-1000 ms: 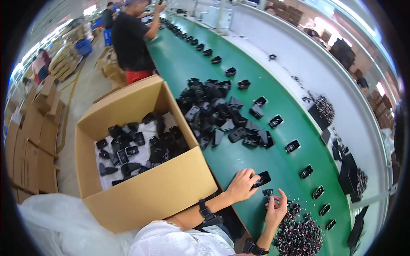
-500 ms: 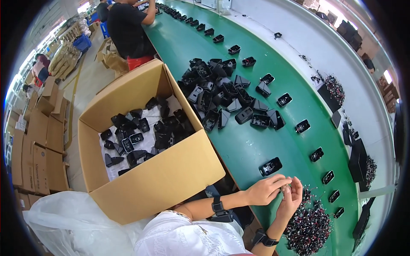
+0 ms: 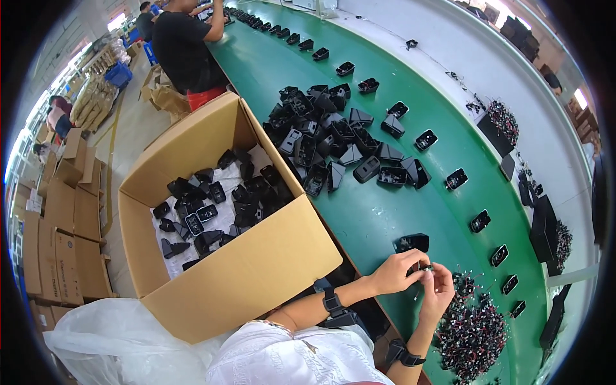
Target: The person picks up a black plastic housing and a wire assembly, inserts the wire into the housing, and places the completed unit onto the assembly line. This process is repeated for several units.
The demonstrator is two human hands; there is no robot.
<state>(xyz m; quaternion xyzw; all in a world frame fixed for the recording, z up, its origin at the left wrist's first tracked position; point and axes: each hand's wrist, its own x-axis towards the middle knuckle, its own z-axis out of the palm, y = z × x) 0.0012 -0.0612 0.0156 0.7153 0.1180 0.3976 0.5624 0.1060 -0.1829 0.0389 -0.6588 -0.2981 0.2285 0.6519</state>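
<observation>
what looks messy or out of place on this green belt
Nothing looks damaged. The oddest thing is a heap of black housings lying jumbled mid-belt, while others sit spaced in a row along the far edge. The left hand and right hand pinch a small part above the belt.

Tiny part (image 3: 426, 267) pinched between hands too small to identify; co-worker (image 3: 183, 38) head cut off.

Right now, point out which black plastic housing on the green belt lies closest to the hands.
The lone black plastic housing just above the left hand, apart from the big pile farther up the green belt.
</observation>
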